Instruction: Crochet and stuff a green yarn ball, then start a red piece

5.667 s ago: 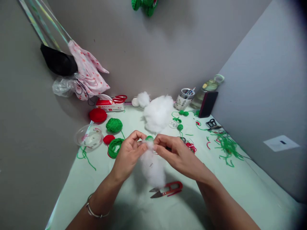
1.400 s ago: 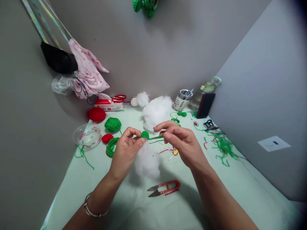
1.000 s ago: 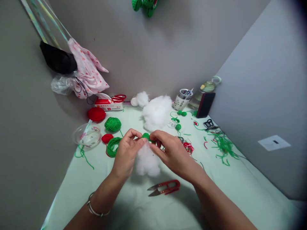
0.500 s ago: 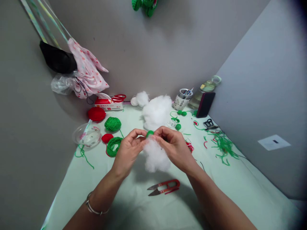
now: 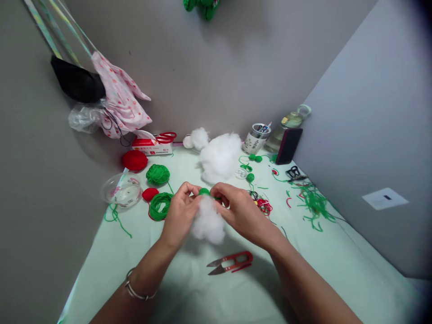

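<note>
My left hand (image 5: 180, 214) pinches a small green crocheted piece (image 5: 204, 191) above the pale green table (image 5: 337, 265). A tuft of white stuffing (image 5: 208, 222) hangs beneath that piece, between both hands. My right hand (image 5: 240, 211) meets it from the right, fingers closed at the top of the tuft. Whether a tool is in the right fingers is hidden. Red thread snips (image 5: 231, 263) lie on the table just in front of the hands.
A pile of white stuffing (image 5: 220, 156) sits behind the hands. Left are a green yarn ball (image 5: 158, 174), a green coil (image 5: 159, 205), a red yarn ball (image 5: 135, 160), a clear dish (image 5: 120, 191). A tin (image 5: 255, 139), bottle (image 5: 285, 127), phone (image 5: 287, 146), yarn scraps (image 5: 313, 204) lie right.
My right hand drew green yarn out to the right, then came back to the piece. Both hands with the tuft have now sunk slightly toward the table.
</note>
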The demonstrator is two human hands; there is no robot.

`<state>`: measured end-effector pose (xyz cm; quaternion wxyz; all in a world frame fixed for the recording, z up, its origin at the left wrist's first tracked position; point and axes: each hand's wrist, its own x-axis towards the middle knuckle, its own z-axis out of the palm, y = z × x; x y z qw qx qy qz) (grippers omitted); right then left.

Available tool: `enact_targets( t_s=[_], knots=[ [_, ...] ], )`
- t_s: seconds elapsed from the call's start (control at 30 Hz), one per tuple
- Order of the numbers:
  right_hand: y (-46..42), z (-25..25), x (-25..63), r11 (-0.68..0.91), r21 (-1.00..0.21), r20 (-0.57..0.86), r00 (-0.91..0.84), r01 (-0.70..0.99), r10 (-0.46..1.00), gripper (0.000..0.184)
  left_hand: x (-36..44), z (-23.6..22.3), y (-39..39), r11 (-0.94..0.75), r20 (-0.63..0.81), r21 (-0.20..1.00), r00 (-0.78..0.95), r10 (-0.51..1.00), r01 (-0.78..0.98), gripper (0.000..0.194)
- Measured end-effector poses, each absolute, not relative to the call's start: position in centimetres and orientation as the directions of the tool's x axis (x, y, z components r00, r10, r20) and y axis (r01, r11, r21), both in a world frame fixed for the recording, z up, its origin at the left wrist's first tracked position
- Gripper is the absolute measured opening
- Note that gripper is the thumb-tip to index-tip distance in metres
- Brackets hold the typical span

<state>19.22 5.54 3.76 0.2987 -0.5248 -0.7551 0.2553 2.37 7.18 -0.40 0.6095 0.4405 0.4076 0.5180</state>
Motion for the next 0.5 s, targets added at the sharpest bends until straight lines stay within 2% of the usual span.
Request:
enact_targets(
  t_s=[0.07, 0.13, 0.23, 0.33, 0.4, 0.5],
  knots=[
    [5.86, 3.47, 19.3, 0.289, -0.699, 0.201, -0.208, 0.654, 0.957, 0.012, 2.15, -0.21, 7.09, 0.098, -0.048, 0.957, 0.182, 0.982, -0.274, 0.022],
    [6.17, 3.27, 19.51, 0.238, -0.762, 0.176, -0.161, 0.602, 0.971, 0.015, 2.03, -0.08, 7.04, 0.124, -0.05, 0.95, 0.253, 0.966, -0.286, 0.02],
    [6.5, 2.99, 19.6, 0.143, -0.898, 0.094, -0.136, 0.417, 0.986, 0.018, 2.19, -0.11, 7.08, 0.115, -0.009, 0.933, 0.298, 0.955, -0.34, 0.03],
    [6.56, 2.74, 19.19, 0.093, -0.959, 0.056, -0.14, 0.268, 0.988, 0.024, 2.57, -0.25, 7.06, 0.074, 0.009, 0.931, 0.226, 0.974, -0.358, 0.037],
    [6.4, 2.8, 18.9, 0.111, -0.955, 0.072, -0.15, 0.274, 0.986, 0.025, 2.71, -0.28, 6.92, 0.064, 0.002, 0.935, 0.186, 0.983, -0.35, 0.034],
    [5.81, 3.42, 18.72, 0.216, -0.889, 0.133, -0.225, 0.404, 0.965, 0.02, 2.64, -0.21, 6.63, 0.021, 0.026, 0.943, 0.138, 0.99, -0.331, 0.029]
  ],
)
